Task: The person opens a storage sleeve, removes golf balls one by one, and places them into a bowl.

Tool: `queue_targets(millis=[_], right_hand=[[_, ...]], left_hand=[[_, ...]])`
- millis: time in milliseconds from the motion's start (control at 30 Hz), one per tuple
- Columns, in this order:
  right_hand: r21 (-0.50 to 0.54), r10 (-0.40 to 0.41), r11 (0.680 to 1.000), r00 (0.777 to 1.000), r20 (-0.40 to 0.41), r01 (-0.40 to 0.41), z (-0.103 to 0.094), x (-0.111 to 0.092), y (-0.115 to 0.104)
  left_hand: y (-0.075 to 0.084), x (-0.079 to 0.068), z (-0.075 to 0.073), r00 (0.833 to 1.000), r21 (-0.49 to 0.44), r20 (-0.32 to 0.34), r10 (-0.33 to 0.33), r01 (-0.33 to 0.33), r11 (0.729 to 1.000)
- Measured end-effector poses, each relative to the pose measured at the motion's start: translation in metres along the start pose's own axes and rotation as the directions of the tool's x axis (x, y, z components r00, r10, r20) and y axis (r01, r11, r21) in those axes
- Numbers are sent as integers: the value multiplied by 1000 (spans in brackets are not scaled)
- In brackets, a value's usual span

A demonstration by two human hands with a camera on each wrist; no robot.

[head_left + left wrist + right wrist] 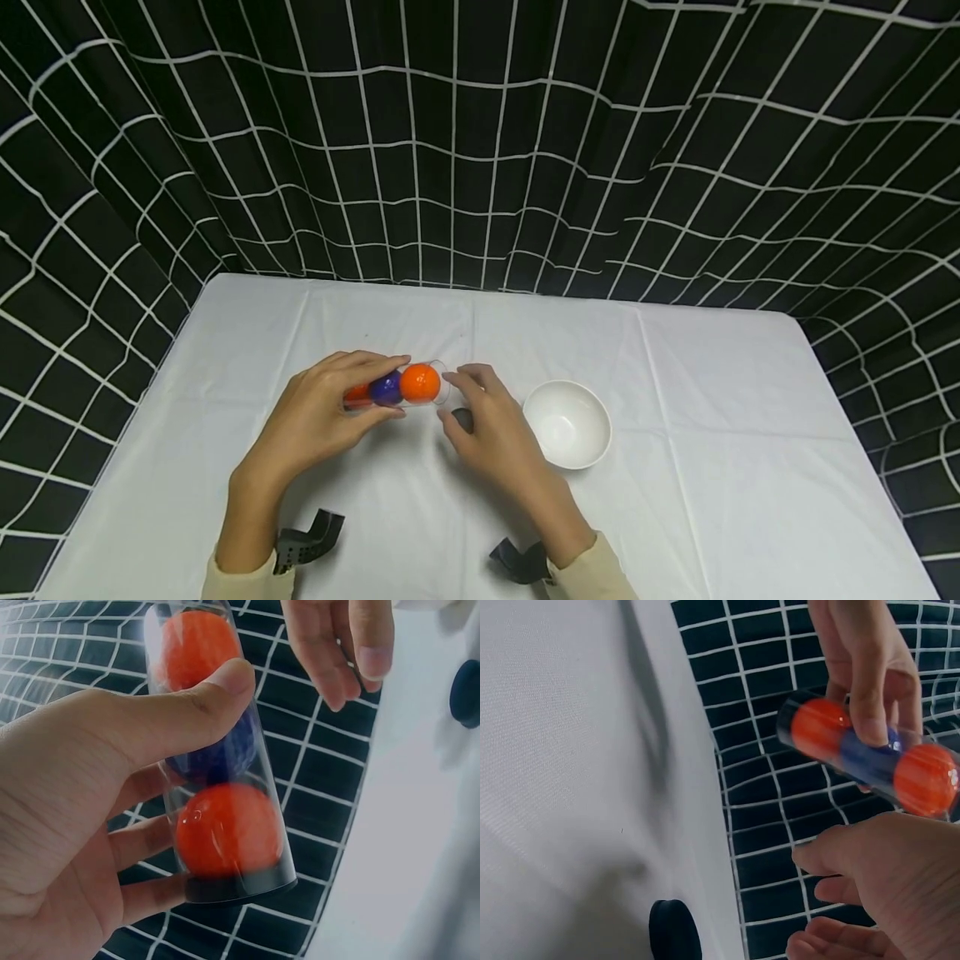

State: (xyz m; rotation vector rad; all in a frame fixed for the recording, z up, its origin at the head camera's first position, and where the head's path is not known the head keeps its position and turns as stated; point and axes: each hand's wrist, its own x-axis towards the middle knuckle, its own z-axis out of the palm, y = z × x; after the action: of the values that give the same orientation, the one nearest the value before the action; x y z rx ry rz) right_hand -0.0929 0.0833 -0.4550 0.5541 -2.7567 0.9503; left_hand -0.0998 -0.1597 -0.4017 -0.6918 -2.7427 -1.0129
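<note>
My left hand [318,412] grips a clear tube [259,776], thumb on one side and fingers on the other. Three balls sit in a row inside: an orange ball [420,383] toward the right end, a purple ball [386,387] in the middle and a second orange ball [230,829] against the black end cap [240,886]. My right hand [495,425] hovers by the tube's uncapped right end, fingers loosely bent and holding nothing. Below it, a black round cap [675,930] rests on the white table, partly hidden by that hand in the head view.
A white bowl [567,425] stands just right of my right hand. White cloth covers the table [750,467]. Behind and beside it hangs a black curtain [480,183] with a white grid. Black wrist mounts [307,542] sit on both forearms.
</note>
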Motion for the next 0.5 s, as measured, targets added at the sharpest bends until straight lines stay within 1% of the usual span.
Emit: queue_targets(millis=[267,500], right_hand=[[16,3,1000,1000,-6,-3,-5,-1,-3],[12,-2,1000,1000,0,2,-5,-1,-4]], left_hand=[[-1,1,3,999,-7,30,-10,10,1000],[-1,-1,2,999,-1,31,-16,16,1000]])
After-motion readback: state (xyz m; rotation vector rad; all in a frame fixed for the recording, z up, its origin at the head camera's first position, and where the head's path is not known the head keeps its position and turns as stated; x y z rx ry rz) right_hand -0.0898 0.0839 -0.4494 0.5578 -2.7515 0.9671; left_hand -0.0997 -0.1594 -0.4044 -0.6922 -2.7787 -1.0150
